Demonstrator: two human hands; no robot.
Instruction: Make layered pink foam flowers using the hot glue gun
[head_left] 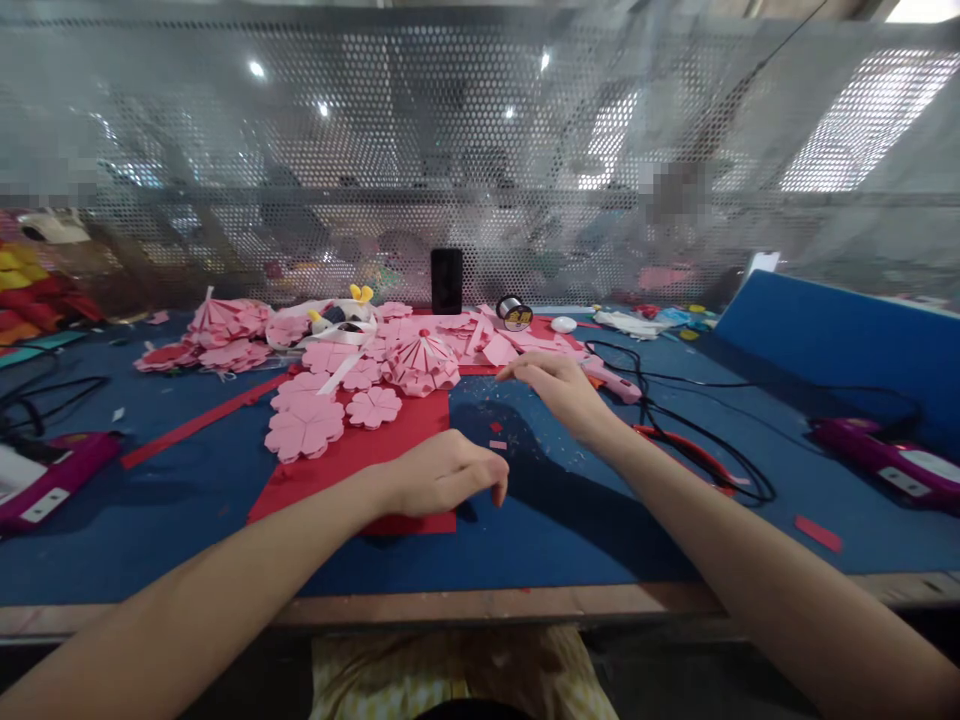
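My left hand (444, 474) hovers over the near edge of a red paper sheet (360, 452), fingers curled with the tips pinched together; whether they hold anything is too small to see. My right hand (556, 387) reaches forward over the blue table, fingers bent down toward the loose pink paper pieces (501, 350); it looks empty. A pink folded paper umbrella (422, 361) stands just left of that hand. Flat pink paper flowers (306, 425) lie on the red sheet.
A pink glue gun (615, 383) with black cable (697, 440) lies right of my right hand. Other purple glue guns sit at far right (885, 455) and far left (45, 485). A black phone (446, 281), tape roll (514, 313), perforated screen (480, 150) behind.
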